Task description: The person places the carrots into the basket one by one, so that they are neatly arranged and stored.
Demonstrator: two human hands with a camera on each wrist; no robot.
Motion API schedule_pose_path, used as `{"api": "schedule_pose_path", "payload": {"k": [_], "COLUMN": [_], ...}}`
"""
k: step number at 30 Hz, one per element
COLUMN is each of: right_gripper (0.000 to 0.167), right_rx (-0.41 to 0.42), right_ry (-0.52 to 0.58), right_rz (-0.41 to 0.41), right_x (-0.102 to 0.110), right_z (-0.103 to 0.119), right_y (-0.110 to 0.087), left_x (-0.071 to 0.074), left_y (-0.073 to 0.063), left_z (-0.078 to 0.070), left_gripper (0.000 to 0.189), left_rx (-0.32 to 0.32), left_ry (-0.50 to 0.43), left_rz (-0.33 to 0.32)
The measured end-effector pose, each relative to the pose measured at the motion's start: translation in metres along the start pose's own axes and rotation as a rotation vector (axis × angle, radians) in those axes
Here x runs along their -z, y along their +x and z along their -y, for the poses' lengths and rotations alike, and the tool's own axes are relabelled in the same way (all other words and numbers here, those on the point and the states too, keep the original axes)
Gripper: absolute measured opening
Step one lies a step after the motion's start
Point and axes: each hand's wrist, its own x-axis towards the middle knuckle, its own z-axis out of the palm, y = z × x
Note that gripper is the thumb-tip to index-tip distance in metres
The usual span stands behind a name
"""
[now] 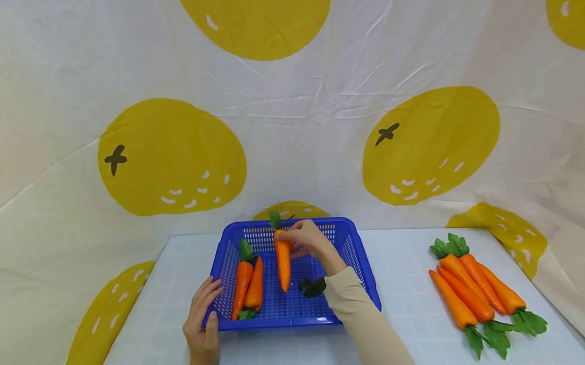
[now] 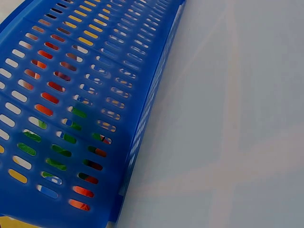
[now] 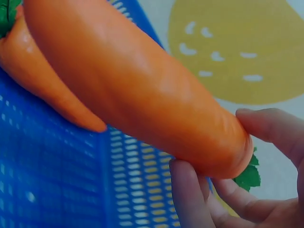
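Observation:
My right hand (image 1: 308,238) pinches an orange carrot (image 1: 284,261) near its leafy top and holds it above the inside of a blue plastic basket (image 1: 301,321), tip pointing down. In the right wrist view, thumb and fingertips press on the thick end of this carrot (image 3: 156,90). My left hand (image 1: 202,319) rests against the basket's near left corner, fingers along the left side and thumb at the front. Two carrots, one a carrot (image 1: 242,286) with leaves at the far end, lie along the basket's left side. A dark leafy clump (image 1: 310,287) shows beside my right sleeve.
Several carrots (image 1: 472,289) with green leaves lie bunched on the table to the right of the basket. The table has a pale checked cloth (image 1: 406,320). A white curtain (image 1: 300,143) with yellow fruit prints hangs behind and beside it.

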Motion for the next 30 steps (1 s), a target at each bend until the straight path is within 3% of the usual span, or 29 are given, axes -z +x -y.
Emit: {"api": "schedule_pose_path", "payload": {"k": [13, 18, 30], "right_gripper": [0.022, 0.015, 0.019], "right_rx": [-0.062, -0.074, -0.093], "right_ry": [0.013, -0.037, -0.161], "right_rz": [0.076, 0.125, 0.152], "right_x": [-0.016, -0.022, -0.026], "right_z": [-0.034, -0.041, -0.053], "right_y": [0.016, 0.018, 0.023], "left_x": [-0.001, -0.001, 0.0], "left_y": [0.0, -0.001, -0.001], "left_z": [0.001, 0.002, 0.0], "left_gripper": [0.037, 0.038, 0.039], "left_rx": [-0.028, -0.027, -0.014], "left_ry": [-0.024, -0.028, -0.007], "left_rz": [-0.005, -0.001, 0.004]}}
